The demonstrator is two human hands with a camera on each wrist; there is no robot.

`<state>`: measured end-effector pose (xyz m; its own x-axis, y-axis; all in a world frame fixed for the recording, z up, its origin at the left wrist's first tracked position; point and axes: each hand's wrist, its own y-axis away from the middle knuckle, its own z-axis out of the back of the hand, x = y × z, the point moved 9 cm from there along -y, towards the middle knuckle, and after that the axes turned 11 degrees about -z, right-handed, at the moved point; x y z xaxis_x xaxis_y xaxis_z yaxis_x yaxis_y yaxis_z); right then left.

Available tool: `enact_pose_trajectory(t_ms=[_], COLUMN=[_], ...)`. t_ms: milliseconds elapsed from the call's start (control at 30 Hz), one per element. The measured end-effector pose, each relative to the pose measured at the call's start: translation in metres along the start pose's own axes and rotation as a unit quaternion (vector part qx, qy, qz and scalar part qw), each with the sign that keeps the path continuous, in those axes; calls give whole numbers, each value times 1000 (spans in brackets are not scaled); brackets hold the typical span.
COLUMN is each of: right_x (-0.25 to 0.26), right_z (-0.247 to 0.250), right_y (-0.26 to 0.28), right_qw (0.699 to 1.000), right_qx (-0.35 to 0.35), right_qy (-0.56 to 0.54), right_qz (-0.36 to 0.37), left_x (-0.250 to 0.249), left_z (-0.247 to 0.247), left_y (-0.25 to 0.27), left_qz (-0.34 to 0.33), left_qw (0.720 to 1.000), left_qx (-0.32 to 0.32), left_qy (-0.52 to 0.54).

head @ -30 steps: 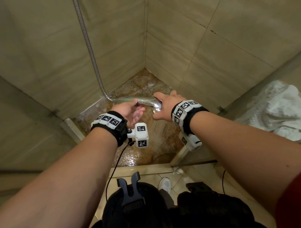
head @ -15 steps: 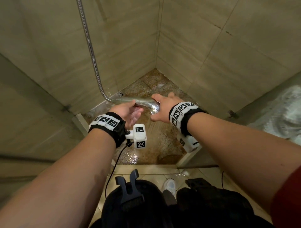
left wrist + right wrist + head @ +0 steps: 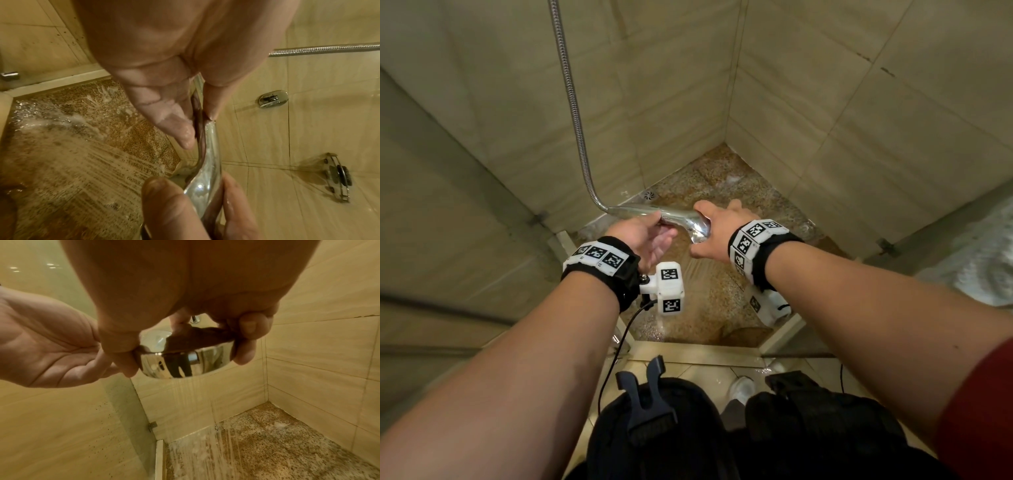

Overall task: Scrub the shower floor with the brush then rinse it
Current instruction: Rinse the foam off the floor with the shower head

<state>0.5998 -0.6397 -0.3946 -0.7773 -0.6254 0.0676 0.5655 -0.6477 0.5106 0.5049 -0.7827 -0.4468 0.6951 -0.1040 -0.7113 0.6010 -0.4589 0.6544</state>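
- The shower floor [image 3: 726, 298], speckled brown stone, lies below my hands inside the tiled stall; it is wet and glistening, with white froth or splash scattered across it in the wrist views.
- Water streams down from the shower head [image 3: 180, 360] onto the floor near the threshold, so I judge I am in the rinse part of the job.
- No brush shows in any view, so I take the scrubbing to be over, though I cannot confirm that from here.
- What seems left: sweeping the spray over the far corner and toward the drain [image 3: 649, 195], where pale flecks sit on the stone.
- My right hand [image 3: 717, 228] grasps the chrome head itself, fingers curled over its rim and thumb on the near edge, face pointed down.
- My left hand [image 3: 645, 236] pinches the handle [image 3: 654, 214] of the shower head between thumb and fingertips, palm turned up and otherwise loose.
- The metal hose [image 3: 571, 102] runs from the handle's end up along the left wall.
- Beige tiled walls [image 3: 859, 120] close the stall on both sides; a chrome wall fitting [image 3: 272, 98] and a small wire rack [image 3: 337, 177] sit on the tile in the left wrist view.
- A raised sill [image 3: 698, 349] marks the stall's near edge, with my dark clothing below it.
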Motion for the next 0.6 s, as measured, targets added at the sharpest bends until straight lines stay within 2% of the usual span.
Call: enact_pose_trajectory(t_ms=[600], right_x=[34], right_z=[-16], right_y=[10], right_qw=[999], right_qx=[11], right_qy=[-21], right_qz=[33], left_x=[-6], left_z=[41], left_y=[6], left_qz=[-24], left_qw=[998], left_qx=[-52], left_qy=[7])
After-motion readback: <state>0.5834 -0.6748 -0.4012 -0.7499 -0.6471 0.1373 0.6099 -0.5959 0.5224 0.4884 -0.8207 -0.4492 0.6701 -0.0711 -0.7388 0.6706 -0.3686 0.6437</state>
